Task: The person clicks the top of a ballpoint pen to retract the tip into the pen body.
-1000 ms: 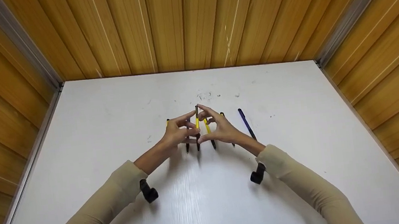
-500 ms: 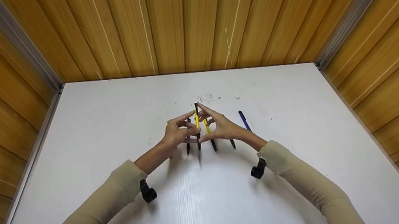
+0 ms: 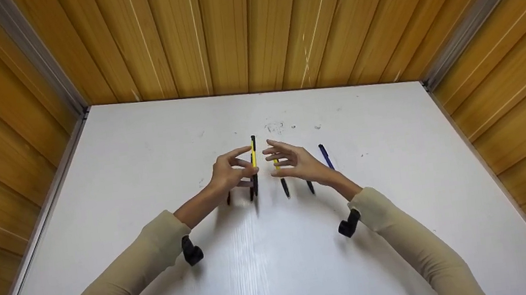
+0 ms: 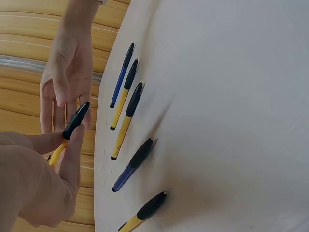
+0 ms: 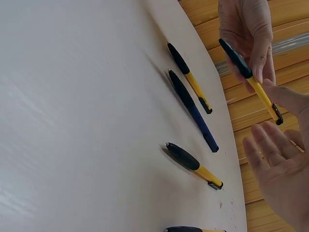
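My left hand [image 3: 229,173] pinches a yellow pen [image 5: 263,95] with a black grip between thumb and fingers. The pen is raised over the table, its dark tip pointing toward the near side in the head view. To the right, my right hand [image 3: 302,163] is apart from the pen, its fingers loosely spread and holding nothing. Under the hands lies a row of pens: a yellow pen [image 4: 126,123] and a blue pen [image 4: 130,166] show in the left wrist view, another yellow pen [image 5: 195,89] in the right wrist view. The hands partly hide the row in the head view.
A blue pen [image 3: 326,156] lies at the right end of the row. The white table [image 3: 276,264] has small dark marks beyond the pens. Wood-patterned walls [image 3: 230,32] stand at its back and sides. Each wrist wears a small black camera [image 3: 349,223].
My right hand has let go of the held pen and drawn back to the right, its fingers spreading. My left hand has shifted slightly left, still pinching the pen.
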Demonstrator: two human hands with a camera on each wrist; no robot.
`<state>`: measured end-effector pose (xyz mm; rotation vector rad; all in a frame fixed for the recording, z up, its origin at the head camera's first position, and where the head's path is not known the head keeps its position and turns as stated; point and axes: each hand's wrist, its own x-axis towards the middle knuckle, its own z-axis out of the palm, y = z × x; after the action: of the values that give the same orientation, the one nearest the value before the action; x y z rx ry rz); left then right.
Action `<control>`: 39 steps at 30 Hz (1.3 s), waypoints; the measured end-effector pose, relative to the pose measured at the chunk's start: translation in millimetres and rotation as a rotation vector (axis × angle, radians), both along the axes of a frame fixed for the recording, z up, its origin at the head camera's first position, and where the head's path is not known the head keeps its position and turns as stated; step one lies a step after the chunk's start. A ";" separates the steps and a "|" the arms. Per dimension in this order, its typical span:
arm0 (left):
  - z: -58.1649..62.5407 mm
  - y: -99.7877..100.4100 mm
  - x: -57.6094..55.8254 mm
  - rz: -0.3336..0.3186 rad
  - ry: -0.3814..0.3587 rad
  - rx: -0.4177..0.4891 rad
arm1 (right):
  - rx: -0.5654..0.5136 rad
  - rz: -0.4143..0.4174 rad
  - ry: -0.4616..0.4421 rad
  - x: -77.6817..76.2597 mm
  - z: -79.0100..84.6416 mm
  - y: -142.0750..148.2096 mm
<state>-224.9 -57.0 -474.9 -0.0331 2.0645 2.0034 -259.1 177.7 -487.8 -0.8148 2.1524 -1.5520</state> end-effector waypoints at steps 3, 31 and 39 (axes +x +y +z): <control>-1.1 -5.6 0.1 0.009 -0.023 -0.004 | -0.012 -0.017 -0.027 -0.2 -2.4 7.7; -30.6 -105.4 -11.9 0.106 -0.145 -0.262 | -0.164 -0.155 -0.352 -1.1 -6.1 104.1; -34.6 -115.8 -13.0 0.054 -0.054 -0.447 | -0.194 -0.165 -0.381 -0.9 -8.2 113.7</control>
<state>-237.9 -172.8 -509.6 -0.2262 2.4514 1.5089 -260.0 291.4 -496.0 -0.3609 1.8508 -1.8474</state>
